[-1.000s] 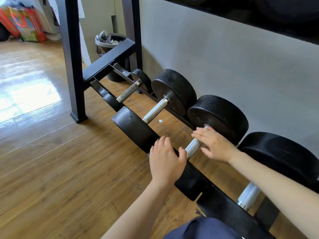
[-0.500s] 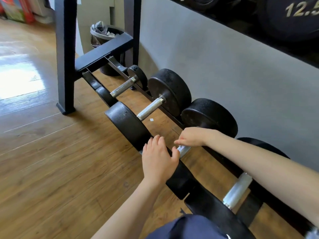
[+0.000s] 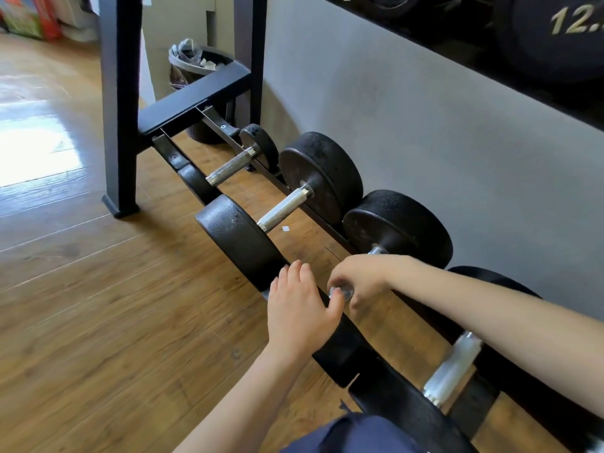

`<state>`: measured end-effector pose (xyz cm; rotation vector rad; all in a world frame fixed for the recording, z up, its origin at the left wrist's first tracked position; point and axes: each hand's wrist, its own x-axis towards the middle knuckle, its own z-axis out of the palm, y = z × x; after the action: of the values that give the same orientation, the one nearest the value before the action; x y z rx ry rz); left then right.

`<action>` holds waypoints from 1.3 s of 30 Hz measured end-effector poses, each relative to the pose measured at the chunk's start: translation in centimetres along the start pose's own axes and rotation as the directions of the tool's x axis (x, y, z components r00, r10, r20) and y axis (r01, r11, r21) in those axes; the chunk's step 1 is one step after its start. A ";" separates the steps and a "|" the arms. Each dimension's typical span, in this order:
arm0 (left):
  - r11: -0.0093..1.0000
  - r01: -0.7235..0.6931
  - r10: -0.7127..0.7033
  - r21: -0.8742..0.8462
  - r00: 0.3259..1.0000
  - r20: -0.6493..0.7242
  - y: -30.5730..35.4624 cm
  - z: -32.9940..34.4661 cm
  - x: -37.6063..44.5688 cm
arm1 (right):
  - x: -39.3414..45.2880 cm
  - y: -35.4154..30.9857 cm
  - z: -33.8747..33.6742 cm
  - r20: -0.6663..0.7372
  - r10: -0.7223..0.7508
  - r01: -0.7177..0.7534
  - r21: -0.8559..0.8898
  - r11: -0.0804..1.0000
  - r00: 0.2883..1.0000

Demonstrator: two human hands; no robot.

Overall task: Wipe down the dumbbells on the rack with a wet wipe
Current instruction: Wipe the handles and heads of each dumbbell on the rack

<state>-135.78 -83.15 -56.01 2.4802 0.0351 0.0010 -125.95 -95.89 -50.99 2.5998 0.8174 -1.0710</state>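
Head view: the right hand (image 3: 358, 277) is curled round the handle (image 3: 341, 293) of the third dumbbell (image 3: 397, 223); no wipe can be seen. The left hand (image 3: 299, 308) lies flat on its near weight (image 3: 340, 349). Full-length strokes are best made while the dumbbell is steadied on the rack (image 3: 209, 89)

Only readable text: gold "12." on black dumbbell head (image 3: 555, 31), upper shelf, top right corner. Frame edge cuts number off; next digit partly visible, possibly 5. Colourful packaging (image 3: 26, 18) top left carries print, too blurred to read. Lower-rack dumbbells: no readable markings.
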 end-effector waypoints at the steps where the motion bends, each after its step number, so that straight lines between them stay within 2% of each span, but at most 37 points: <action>1: 1.000 0.002 -0.002 -0.004 1.000 0.002 0.1 0.0 -0.1 | -0.2 0.3 -0.5 0.012 0.029 -0.029 -0.012 1.000 1.000; 5: 0.999 0.007 -0.008 -0.038 0.999 -0.039 0.1 0.0 -0.2 | -0.1 1.0 -2.0 0.025 0.126 -0.123 -0.113 0.986 0.992; 10: 1.000 0.000 0.000 -0.017 1.000 -0.018 -0.2 0.1 -0.2 | 1.3 -1.1 0.1 0.059 0.010 -0.006 -0.072 0.997 0.998; 14: 1.000 0.007 -0.007 -0.013 1.000 -0.021 0.0 0.0 -0.1 | -0.8 1.1 -1.2 -0.007 0.113 -0.113 0.019 0.993 0.994; 16: 1.000 0.015 -0.015 -0.021 0.999 -0.032 0.0 0.1 -0.1 | -1.0 1.4 -1.6 -0.034 0.130 -0.131 -0.041 0.991 0.991; 19: 1.000 0.009 -0.009 -0.018 0.999 -0.032 0.1 0.1 -0.1 | 0.1 -0.2 -1.0 0.019 0.112 -0.109 -0.113 0.988 0.994; 23: 1.000 0.002 -0.003 -0.020 1.000 -0.021 0.0 -0.1 -0.2 | 0.7 -1.2 -1.1 0.108 0.088 -0.078 -0.093 0.993 0.990; 25: 1.000 0.003 -0.003 -0.013 1.000 -0.018 0.0 -0.1 -0.2 | 0.6 -0.5 -2.0 0.127 0.151 -0.125 -0.193 0.973 0.980; 27: 1.000 0.005 -0.005 -0.010 1.000 -0.020 0.0 -0.1 -0.1 | 0.8 -0.3 -2.6 0.110 0.238 -0.173 -0.413 0.894 0.965; 29: 1.000 0.011 -0.012 -0.014 1.000 -0.022 0.1 -0.1 -0.1 | 1.4 -0.7 -2.7 0.108 0.293 -0.196 -0.523 0.829 0.950; 31: 1.000 0.012 -0.012 -0.015 1.000 -0.018 0.1 -0.1 -0.1 | 2.1 -1.0 -2.2 0.126 0.256 -0.174 -0.454 0.874 0.958; 33: 1.000 0.008 -0.009 -0.018 1.000 -0.019 0.1 0.0 -0.1 | 2.2 -1.3 -1.7 0.157 0.170 -0.122 -0.275 0.954 0.973; 35: 1.000 0.008 -0.009 -0.019 1.000 -0.021 0.0 0.0 -0.1 | 1.7 -1.2 -1.6 0.165 0.129 -0.102 -0.161 0.982 0.978; 37: 1.000 0.007 -0.007 -0.013 1.000 -0.021 0.0 0.1 -0.1 | 0.7 -0.5 -1.7 0.102 0.132 -0.126 -0.062 0.990 0.986; 39: 1.000 0.008 -0.009 -0.015 1.000 -0.023 0.1 0.0 -0.1 | -0.7 0.3 -1.6 -0.035 0.152 -0.150 0.067 0.986 0.988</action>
<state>-135.92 -83.22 -55.96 2.4653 0.0550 0.0261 -125.24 -95.81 -49.39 2.6948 0.5917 -1.0219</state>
